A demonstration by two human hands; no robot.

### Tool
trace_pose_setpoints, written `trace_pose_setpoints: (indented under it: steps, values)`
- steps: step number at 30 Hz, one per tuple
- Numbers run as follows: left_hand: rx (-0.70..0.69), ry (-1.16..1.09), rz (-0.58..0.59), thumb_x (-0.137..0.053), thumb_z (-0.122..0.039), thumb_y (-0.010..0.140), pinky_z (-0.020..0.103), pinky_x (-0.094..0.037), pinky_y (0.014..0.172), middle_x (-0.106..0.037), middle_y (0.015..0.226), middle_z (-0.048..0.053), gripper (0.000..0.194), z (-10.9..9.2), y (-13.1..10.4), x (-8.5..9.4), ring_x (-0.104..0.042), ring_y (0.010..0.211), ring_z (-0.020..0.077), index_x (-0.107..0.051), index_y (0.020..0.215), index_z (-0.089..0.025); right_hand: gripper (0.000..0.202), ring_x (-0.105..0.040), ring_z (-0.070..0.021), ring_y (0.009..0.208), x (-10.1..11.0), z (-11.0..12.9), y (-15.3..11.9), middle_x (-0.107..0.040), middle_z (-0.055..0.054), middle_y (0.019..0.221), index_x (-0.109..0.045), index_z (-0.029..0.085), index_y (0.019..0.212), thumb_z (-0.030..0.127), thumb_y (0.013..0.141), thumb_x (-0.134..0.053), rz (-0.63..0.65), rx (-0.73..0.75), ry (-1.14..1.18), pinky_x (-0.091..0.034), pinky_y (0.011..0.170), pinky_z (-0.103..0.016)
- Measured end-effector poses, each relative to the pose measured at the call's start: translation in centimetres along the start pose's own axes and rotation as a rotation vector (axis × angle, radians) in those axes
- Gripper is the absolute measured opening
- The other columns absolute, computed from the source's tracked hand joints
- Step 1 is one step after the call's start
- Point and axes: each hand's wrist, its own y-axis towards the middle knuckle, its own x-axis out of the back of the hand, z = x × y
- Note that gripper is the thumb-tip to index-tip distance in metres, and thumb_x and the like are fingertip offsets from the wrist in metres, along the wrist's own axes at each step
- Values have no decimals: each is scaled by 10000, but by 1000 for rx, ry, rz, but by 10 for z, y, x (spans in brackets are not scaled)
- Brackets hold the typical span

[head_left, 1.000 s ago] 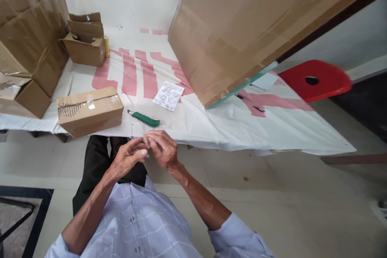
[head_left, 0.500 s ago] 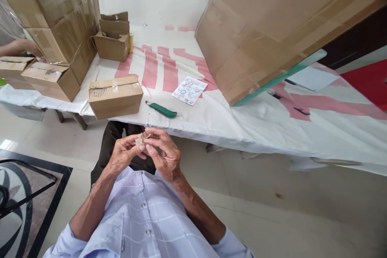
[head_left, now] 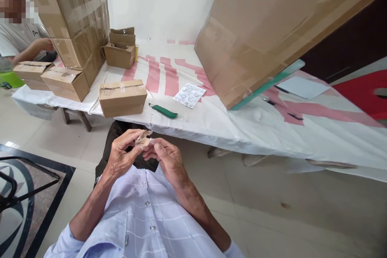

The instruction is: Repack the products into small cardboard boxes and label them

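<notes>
Above my lap, my left hand (head_left: 124, 151) pinches a small crumpled beige scrap (head_left: 143, 140) between thumb and fingers. It looks partly see-through, like wadded packing tape, though its kind is not certain. My right hand (head_left: 168, 154) is closed at the scrap's right side, thumb and fingertips gripping its edge. On the table just beyond my hands lies a green utility knife (head_left: 165, 111), its tip pointing left. Left of the knife stands a closed cardboard box (head_left: 122, 98) with a torn tape seam on top.
A printed sheet (head_left: 190, 95) lies on the white-covered table (head_left: 205, 123). A large cardboard panel (head_left: 260, 28) leans at right. Stacked boxes (head_left: 75, 28), two smaller boxes and an opened box (head_left: 120, 50) stand left. Another person (head_left: 24, 40) is behind the stack.
The view has shifted, bringing more of the other person into sight. My right fingers have drawn slightly down and right, and more of the scrap shows between my hands.
</notes>
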Motion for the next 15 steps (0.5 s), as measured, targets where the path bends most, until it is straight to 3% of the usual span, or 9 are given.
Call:
trace_pose_setpoints:
  steps: [3, 6, 11, 15]
  values:
    - [-33, -5, -7, -846, -401, 930, 285, -585, 795, -785, 1162, 127, 335, 0, -3, 4, -739, 1048, 232, -853, 1227, -246, 412, -724, -167, 662, -8, 3, -2, -780, -29, 832, -763, 220, 998, 607, 881, -841, -26, 58, 27, -645, 636, -315]
    - [32, -137, -35, -870, -394, 908, 282, -599, 791, -788, 1098, 105, 344, 4, -7, 5, -746, 954, 203, -850, 1212, -234, 337, -708, -151, 649, -14, 8, -4, -766, -13, 822, -759, 227, 991, 541, 901, -841, -50, 137, 2, -633, 648, -304]
    - [131, -285, -125, -861, -385, 922, 263, -614, 713, -807, 906, 45, 571, 9, -13, 7, -715, 689, 132, -704, 1451, -242, 229, -693, -142, 655, -20, 16, -6, -753, 0, 805, -768, 238, 1001, 457, 946, -808, -24, 225, -59, -620, 692, -309]
    - [99, -289, -146, -855, -380, 929, 248, -611, 698, -805, 895, 38, 389, 5, -16, 12, -718, 665, 120, -799, 1287, -240, 141, -682, -132, 663, -24, 21, -6, -753, -5, 872, -790, 253, 959, 393, 961, -797, 45, 288, -54, -599, 670, -300]
